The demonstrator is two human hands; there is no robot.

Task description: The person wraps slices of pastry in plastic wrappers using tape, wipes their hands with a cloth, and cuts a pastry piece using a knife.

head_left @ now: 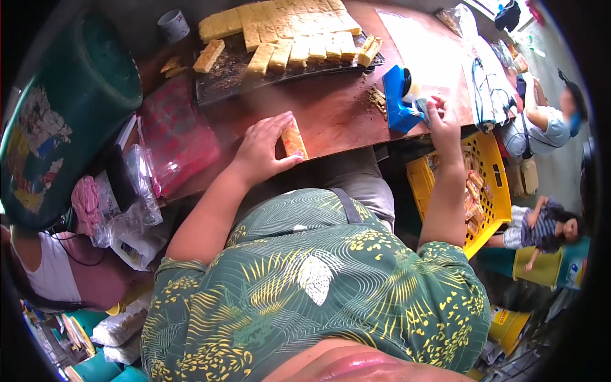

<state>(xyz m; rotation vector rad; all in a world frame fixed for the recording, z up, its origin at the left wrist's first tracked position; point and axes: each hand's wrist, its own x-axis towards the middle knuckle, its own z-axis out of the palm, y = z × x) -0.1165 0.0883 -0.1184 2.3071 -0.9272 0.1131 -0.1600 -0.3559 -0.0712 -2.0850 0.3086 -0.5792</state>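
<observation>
My left hand [264, 146] is closed around a wrapped bread slice [293, 140] at the table's front edge, thumb at its lower end and fingers over its upper end. To the right, my right hand [440, 118] has its fingers pinched beside the blue tape dispenser [400, 102]; a small piece, perhaps tape, seems to be at the fingertips. Behind them, a dark tray [223, 89] holds rows of cut yellow bread [286, 22], with several loose slices along its front. Crumbs lie between the tray and the dispenser.
A red plastic pack [175, 137] and a green drum [76, 114] are at left, near a white cup [173, 25]. A yellow crate [487, 191] with wrapped pieces stands below the table's right edge. Other people are at far right and lower left.
</observation>
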